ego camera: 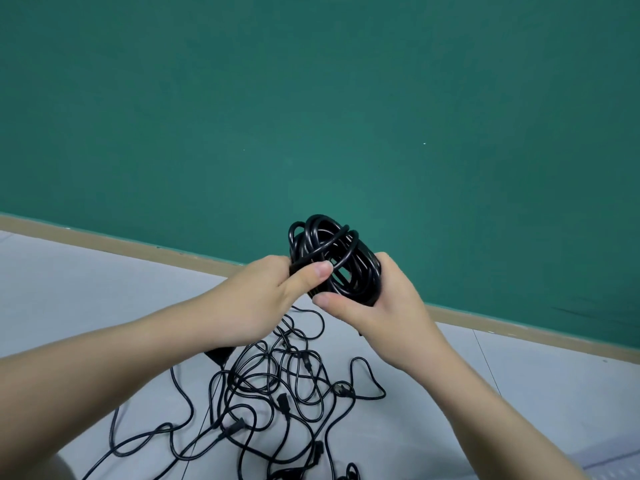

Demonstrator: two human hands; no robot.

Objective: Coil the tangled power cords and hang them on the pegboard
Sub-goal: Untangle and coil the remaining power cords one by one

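A coiled black power cord (pixel 332 254) is held up in front of the green wall, between both hands. My left hand (pixel 263 299) grips the coil's left side, thumb pressed across a strand. My right hand (pixel 377 306) wraps its fingers round the coil's right and lower side, thumb pointing left beneath it. Below the hands a tangled heap of black power cords (pixel 277 386) with several plugs lies spread on the pale floor. No pegboard is in view.
A green wall (pixel 311 98) fills the upper view, with a tan baseboard (pixel 138 242) running along its foot. The floor (pixel 519 375) is light grey. A black adapter block (pixel 219 355) lies at the tangle's left edge.
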